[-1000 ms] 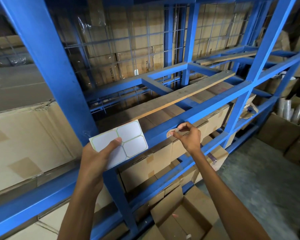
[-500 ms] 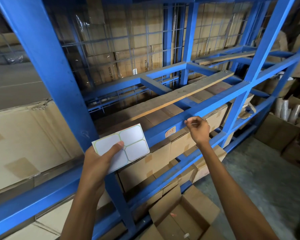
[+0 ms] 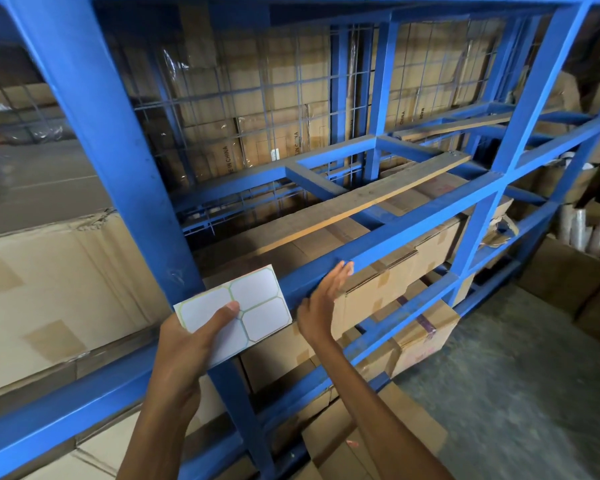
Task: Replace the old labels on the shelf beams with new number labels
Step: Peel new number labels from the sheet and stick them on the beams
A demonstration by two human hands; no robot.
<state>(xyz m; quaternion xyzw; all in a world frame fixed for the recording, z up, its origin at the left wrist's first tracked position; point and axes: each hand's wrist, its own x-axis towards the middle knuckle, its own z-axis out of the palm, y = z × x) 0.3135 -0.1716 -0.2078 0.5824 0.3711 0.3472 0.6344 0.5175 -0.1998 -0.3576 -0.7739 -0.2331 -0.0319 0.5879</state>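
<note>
label sheet (image 3: 234, 310) sits clamped in the left hand (image 3: 187, 344), thumb pressed across its face, fingers hidden behind it, blank white stickers with green outlines facing up. just right of it the right hand (image 3: 321, 303) is spread flat, fingers straight and together, holding nothing, palm laid against the front of the blue shelf beam (image 3: 413, 233) with fingertips reaching its upper edge. whether any label lies under that palm, cannot tell. behind the left hand stands a blue upright post (image 3: 111, 140); past the right fingertips a wooden plank (image 3: 371, 199) rests across the rack, cardboard boxes (image 3: 388, 282) stacked beneath the beam.
</note>
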